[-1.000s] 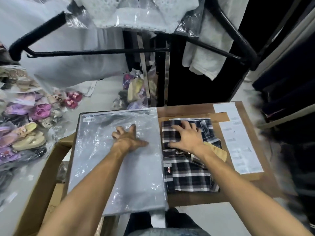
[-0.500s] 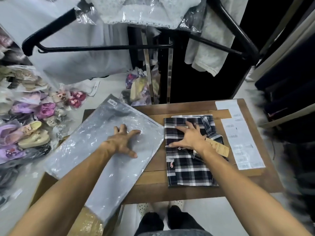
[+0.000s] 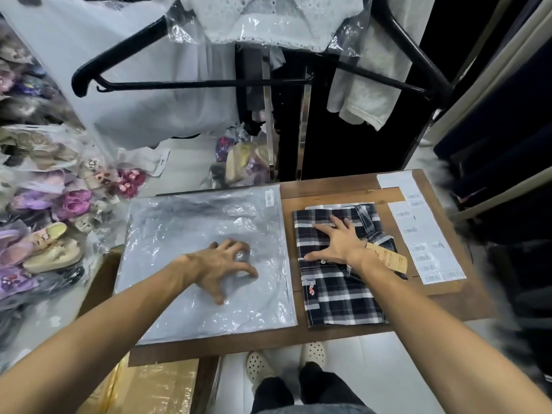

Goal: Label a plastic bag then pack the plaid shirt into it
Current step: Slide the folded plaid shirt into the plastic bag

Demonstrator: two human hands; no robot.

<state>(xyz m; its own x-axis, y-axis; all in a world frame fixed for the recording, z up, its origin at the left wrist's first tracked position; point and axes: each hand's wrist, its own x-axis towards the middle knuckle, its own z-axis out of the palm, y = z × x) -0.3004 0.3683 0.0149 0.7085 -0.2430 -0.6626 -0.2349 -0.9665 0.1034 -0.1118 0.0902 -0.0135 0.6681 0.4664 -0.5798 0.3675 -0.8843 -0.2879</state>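
Left hand: my left hand [image 3: 222, 264] is clawed, fingertips spread and pressing down on the plastic bag [image 3: 206, 261]; it grips nothing.
Right hand: my right hand [image 3: 337, 243] lies flat, fingers fanned, palm on the folded plaid shirt [image 3: 337, 291], pinning it.
Step in hand: I judge the bag is being squared up on the table, with a small white label [image 3: 269, 198] already at its far right corner; packing has not begun.
Next move: I would need to find the bag's open edge, lift one layer and slide the shirt in flat. I cannot tell which edge opens.
Bag: clear, thin, glossy film, rectangular, creased, lying flat just left of the shirt.
Shirt: soft woven cloth, dark navy and white checks, folded to a rectangle, with a tan card hang tag [image 3: 388, 258] beside my wrist.
Table: brown wooden table [image 3: 328, 183], flat, hard.
Label sheets: white paper barcode label sheets [image 3: 424, 243] at the table's right side.
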